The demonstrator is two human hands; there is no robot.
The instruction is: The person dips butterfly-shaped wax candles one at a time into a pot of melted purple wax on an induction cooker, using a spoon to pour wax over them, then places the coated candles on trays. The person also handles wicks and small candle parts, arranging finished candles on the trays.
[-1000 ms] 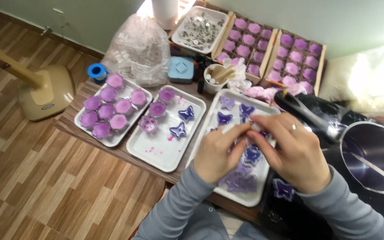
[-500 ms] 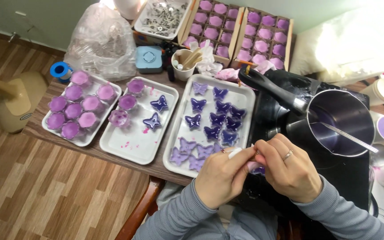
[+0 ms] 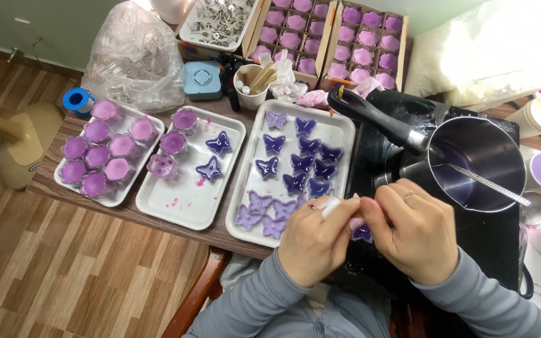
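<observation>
My left hand and my right hand meet over the near edge of a black stove top. Together they pinch a small white wick piece and something pale pink between the fingertips. A purple butterfly-shaped candle lies just under my fingers. Left of my hands a white tray carries several dark and pale purple butterfly candles. A metal pot with purple wax and a black handle sits on the stove beyond my right hand.
A middle white tray holds two butterfly candles and round purple cups. The left tray holds several purple cup candles. Behind stand two cardboard boxes of pink candles, a wick tray, a plastic bag and a cup of sticks.
The view swung right and down, so the trays now sit to the left. My hands stayed joined and moved from over the butterfly tray to the stove's near edge.
</observation>
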